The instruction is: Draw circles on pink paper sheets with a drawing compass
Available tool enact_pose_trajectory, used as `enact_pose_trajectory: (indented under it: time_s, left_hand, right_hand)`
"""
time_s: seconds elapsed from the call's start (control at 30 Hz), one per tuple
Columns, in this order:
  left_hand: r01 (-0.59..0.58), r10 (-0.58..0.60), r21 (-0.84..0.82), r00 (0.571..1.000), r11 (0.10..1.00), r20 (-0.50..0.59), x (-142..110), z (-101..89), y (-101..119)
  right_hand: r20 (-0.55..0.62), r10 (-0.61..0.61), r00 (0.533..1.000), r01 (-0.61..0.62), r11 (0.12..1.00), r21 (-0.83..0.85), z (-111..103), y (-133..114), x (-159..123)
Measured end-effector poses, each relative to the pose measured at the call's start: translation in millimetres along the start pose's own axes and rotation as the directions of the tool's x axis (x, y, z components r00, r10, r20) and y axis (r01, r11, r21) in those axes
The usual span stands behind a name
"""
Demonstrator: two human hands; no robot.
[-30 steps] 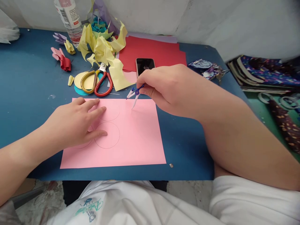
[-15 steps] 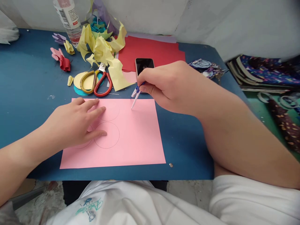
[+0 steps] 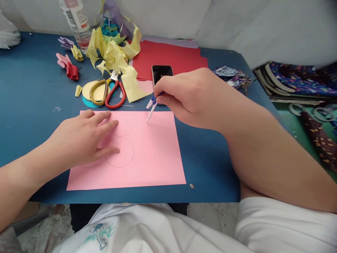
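Observation:
A pink paper sheet (image 3: pixel 147 158) lies on the blue table (image 3: pixel 34 91) in front of me, with pencilled circles (image 3: pixel 123 154) drawn on its left half. My left hand (image 3: pixel 84 138) rests flat on the sheet, fingers spread over the circles. My right hand (image 3: pixel 189 96) pinches the blue top of a small drawing compass (image 3: pixel 152 107). One white leg of the compass touches the sheet near its upper edge.
Scissors (image 3: pixel 107 92) with yellow and red handles lie on paper discs behind the sheet. Crumpled yellow paper scraps (image 3: pixel 116 52), red paper sheets (image 3: pixel 168 58), a phone (image 3: pixel 162 73) and a plastic bottle (image 3: pixel 75 19) stand further back. Patterned papers (image 3: pixel 297 82) are stacked at right.
The compass legs have swung closer together and its upper leg has turned toward my right hand. My left hand has stayed flat on the sheet.

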State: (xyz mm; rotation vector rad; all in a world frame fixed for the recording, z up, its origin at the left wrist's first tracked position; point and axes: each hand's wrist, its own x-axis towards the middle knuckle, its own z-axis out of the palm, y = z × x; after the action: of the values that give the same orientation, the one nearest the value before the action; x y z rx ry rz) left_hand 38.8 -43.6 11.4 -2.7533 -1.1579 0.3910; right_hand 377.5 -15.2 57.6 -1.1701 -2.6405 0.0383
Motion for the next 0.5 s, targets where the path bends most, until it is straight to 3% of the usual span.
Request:
enact_pose_trajectory:
  time_s: [0.5]
  left_hand:
    - [0.05,-0.048,-0.075,0.998,0.996,0.03,2.4,0.3,0.2]
  right_hand:
    - [0.071,0.051,0.996,-0.05,0.999,-0.006,-5.3,-2.5,1.2]
